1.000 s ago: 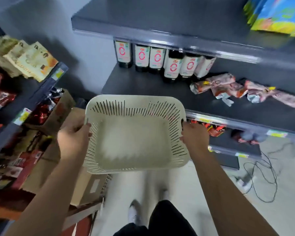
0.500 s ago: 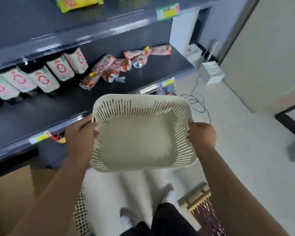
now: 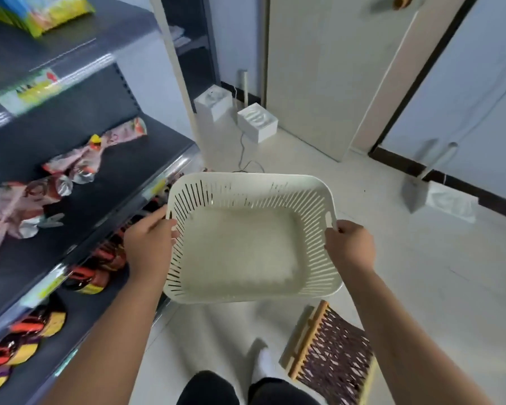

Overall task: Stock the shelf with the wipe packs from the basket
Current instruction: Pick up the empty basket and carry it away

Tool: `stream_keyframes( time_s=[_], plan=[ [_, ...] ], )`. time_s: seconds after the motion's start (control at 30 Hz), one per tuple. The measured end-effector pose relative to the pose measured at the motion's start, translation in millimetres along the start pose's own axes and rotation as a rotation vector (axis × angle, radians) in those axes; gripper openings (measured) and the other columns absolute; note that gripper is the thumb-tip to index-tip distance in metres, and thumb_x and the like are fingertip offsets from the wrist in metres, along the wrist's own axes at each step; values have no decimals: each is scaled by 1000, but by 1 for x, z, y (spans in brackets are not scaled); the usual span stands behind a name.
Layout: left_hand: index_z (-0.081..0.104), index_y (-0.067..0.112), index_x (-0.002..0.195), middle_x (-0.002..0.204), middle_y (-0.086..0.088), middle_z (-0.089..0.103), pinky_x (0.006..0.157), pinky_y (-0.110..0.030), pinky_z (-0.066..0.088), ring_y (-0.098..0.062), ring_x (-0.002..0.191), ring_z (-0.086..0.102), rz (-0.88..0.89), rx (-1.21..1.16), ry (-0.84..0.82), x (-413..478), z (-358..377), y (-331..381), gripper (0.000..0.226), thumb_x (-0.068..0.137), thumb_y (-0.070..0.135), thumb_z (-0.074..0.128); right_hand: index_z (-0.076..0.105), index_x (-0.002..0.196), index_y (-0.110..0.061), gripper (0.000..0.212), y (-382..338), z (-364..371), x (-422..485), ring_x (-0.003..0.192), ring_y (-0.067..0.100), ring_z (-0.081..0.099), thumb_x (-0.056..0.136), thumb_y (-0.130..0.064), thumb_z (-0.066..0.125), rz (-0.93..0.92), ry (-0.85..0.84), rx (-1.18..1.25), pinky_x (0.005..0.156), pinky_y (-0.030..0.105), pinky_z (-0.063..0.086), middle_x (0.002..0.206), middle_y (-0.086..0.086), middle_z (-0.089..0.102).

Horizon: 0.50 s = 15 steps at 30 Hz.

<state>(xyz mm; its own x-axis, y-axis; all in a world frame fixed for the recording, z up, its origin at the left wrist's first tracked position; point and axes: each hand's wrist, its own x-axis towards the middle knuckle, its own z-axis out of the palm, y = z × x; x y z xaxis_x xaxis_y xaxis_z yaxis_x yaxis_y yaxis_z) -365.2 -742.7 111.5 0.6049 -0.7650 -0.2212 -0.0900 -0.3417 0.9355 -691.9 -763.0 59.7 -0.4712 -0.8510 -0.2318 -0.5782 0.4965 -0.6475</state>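
Cream slotted plastic basket (image 3: 247, 179), seemingly empty, is gripped at opposite rims by left hand (image 3: 148, 247) and right hand (image 3: 349, 247); dark grey shelf (image 3: 129, 165) holding pink foil packs (image 3: 70, 168) lies leftward, nearest the left hand

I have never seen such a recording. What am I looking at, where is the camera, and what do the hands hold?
There is no machine: a person works with bare hands. The camera sits on the person's head and looks forward and down, so both arms reach in from below. The left hand and the right hand each grip one side of a pale slotted basket, which is empty. On the left, pink packs lie on a dark shelf.
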Motion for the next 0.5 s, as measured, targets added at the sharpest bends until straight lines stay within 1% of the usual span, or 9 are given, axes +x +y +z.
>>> stream_keyframes(
  time_s=[0.07,0.17,0.23,0.27,0.3,0.33,0.37,0.4,0.5],
  plan=[
    [77,22,120,93,0,80,74,-34,60,-19,79,73,16,-3,-56,4,41,10,38,90,6,60,45,61,-16,12,14,-19,21,54,23,36,68,-9,48,26,48,10,52,29,26,58,6,49],
    [75,20,124,100,1,79,72,-31,59,-19,83,74,26,29,-138,7,101,24,39,93,4,59,38,60,-16,18,40,-44,56,54,24,34,70,-4,48,64,124,10,52,30,24,56,8,43],
    [75,22,124,101,3,79,74,-33,61,-18,83,74,51,45,-200,9,143,36,37,95,6,60,37,59,-12,16,58,-58,82,54,26,36,68,-2,46,101,171,24,51,30,23,58,18,48],
    [76,23,123,100,3,79,76,-35,62,-19,83,75,57,47,-230,12,164,41,36,95,6,60,38,61,-8,11,69,-64,96,53,29,41,66,-2,45,125,192,33,51,30,24,62,23,55],
    [76,24,122,99,2,79,77,-36,62,-20,82,74,58,54,-259,14,186,46,36,94,6,61,41,64,-3,4,81,-70,110,54,35,50,66,-3,45,152,210,42,51,30,26,68,25,62],
    [77,24,121,98,1,79,75,-35,62,-20,80,73,58,63,-287,15,209,52,36,94,6,62,44,68,0,5,92,-75,124,61,41,59,67,-4,46,181,218,62,52,30,28,73,25,65],
    [77,25,119,98,-1,79,73,-35,61,-18,77,72,56,68,-312,17,232,57,35,92,5,64,46,71,1,7,104,-81,138,70,43,66,68,-6,46,206,218,85,53,30,29,75,25,66],
    [78,25,116,96,-1,79,73,-35,61,-16,73,71,54,62,-336,20,256,61,36,91,4,65,47,72,1,10,114,-87,153,76,43,68,69,-9,47,228,215,113,53,31,31,77,25,66],
    [79,23,113,91,2,79,75,-36,60,-13,68,70,59,61,-431,31,333,77,35,89,2,64,49,73,0,18,135,-110,200,78,43,71,65,-16,46,311,239,171,56,31,37,76,24,64]
  ],
)
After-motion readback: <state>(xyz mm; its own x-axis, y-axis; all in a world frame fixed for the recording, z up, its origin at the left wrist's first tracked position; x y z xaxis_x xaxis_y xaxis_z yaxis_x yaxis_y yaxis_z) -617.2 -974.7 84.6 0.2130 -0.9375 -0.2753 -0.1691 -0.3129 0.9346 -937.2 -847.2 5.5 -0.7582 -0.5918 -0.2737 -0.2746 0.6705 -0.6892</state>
